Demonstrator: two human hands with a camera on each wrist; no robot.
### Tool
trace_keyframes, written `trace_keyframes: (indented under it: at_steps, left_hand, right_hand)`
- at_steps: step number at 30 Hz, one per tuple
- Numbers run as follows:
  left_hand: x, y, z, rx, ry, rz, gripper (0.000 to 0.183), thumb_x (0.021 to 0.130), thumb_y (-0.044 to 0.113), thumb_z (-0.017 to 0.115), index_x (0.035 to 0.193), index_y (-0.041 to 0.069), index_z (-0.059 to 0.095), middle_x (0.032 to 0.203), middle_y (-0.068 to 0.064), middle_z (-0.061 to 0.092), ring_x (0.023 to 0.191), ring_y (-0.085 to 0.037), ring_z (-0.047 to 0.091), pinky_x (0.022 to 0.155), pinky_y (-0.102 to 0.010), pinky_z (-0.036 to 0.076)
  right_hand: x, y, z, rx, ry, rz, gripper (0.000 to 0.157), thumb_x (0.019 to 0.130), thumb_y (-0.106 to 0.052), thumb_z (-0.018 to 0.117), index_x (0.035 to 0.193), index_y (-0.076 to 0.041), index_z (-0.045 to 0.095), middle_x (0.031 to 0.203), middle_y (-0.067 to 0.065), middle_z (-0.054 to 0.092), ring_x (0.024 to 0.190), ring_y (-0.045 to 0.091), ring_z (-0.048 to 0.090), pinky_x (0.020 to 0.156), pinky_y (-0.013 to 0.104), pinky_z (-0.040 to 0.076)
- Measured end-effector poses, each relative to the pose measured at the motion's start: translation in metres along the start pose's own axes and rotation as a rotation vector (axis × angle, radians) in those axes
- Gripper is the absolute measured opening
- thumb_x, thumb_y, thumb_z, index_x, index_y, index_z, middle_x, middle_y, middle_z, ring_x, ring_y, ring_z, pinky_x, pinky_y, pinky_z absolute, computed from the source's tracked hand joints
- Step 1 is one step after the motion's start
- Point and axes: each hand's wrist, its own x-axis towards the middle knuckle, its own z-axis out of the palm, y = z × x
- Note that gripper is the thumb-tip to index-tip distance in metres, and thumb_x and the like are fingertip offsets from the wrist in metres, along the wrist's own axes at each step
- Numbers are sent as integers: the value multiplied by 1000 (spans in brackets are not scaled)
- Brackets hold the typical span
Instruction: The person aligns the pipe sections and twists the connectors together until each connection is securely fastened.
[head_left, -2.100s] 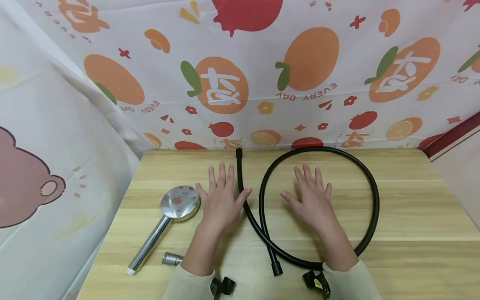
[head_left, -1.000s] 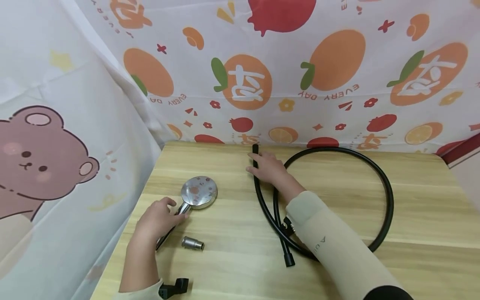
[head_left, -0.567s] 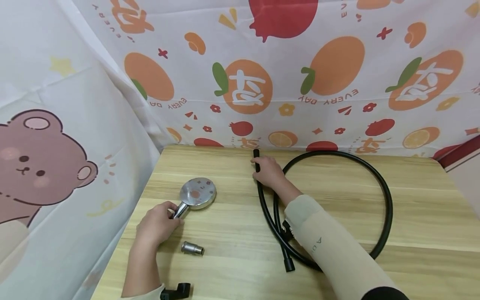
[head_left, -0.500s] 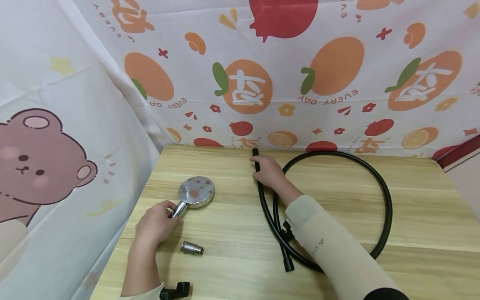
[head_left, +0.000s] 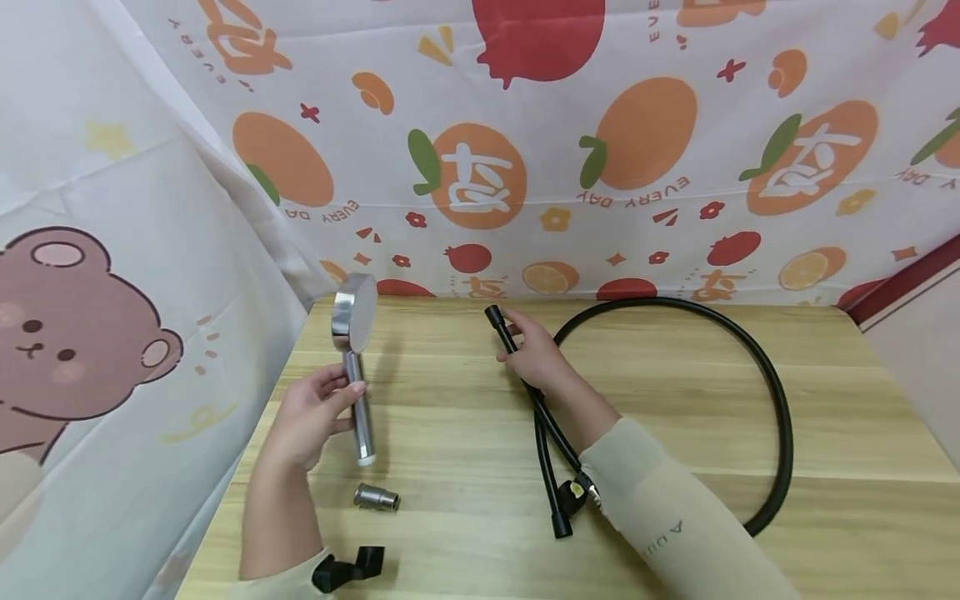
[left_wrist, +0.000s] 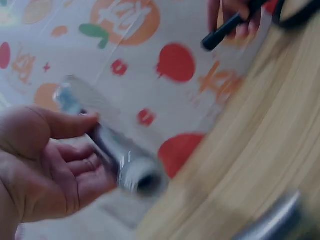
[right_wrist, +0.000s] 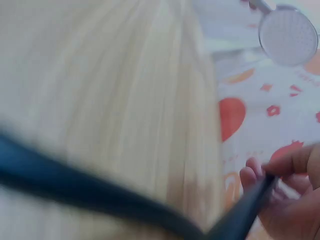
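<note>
My left hand (head_left: 306, 419) grips the handle of a chrome shower head (head_left: 354, 315), raised off the table and held nearly upright. In the left wrist view, the open white end of its handle (left_wrist: 142, 175) faces the camera, somewhat blurred. A black shower hose (head_left: 780, 417) lies in a big loop on the right. My right hand (head_left: 535, 354) pinches it near one end, which is lifted and tilted toward the left. The hose's other end (head_left: 561, 525) rests on the table. A small metal connector (head_left: 377, 497) lies just below the shower head's handle.
The light wooden table (head_left: 450, 433) meets a fruit-printed cloth (head_left: 555, 150) along its back edge. Another cloth with a bear print (head_left: 82, 333) hangs at the left. Black wrist mounts (head_left: 348, 569) sit on both sleeves.
Both hands moved from flat on the table to the parts. The left hand has picked up the shower head and turned it upright; the right has gripped and lifted the hose end.
</note>
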Motion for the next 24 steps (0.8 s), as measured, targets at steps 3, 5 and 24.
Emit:
trace_keyframes:
  at_steps: [3,5,24]
  left_hand:
    - [10,1,25,-300,-41,59,48,101,9,54,141,-8,35,108,1,62,95,-9,65,79,-31,59]
    - [18,-3,44,-522,-78,90,39,101,6,51,137,-3,40,105,1,64,97,-12,66,86,-37,58]
    - [66,-46,152,-1307,-211,185,41,106,14,38,147,18,36,116,-4,57,108,-18,55,102,-40,49]
  right_hand:
    - [-11,1,-1,207,55,52,78,82,19,56,144,-28,47,125,14,49,81,33,62,64,35,50]
    - [-17,5,-2,315,106,64,75,81,19,54,138,-29,53,120,16,51,73,30,60,63,39,49]
    - [-45,67,-2,339,260,-92,32,89,-25,74,120,-25,67,98,7,60,49,10,46,42,21,39]
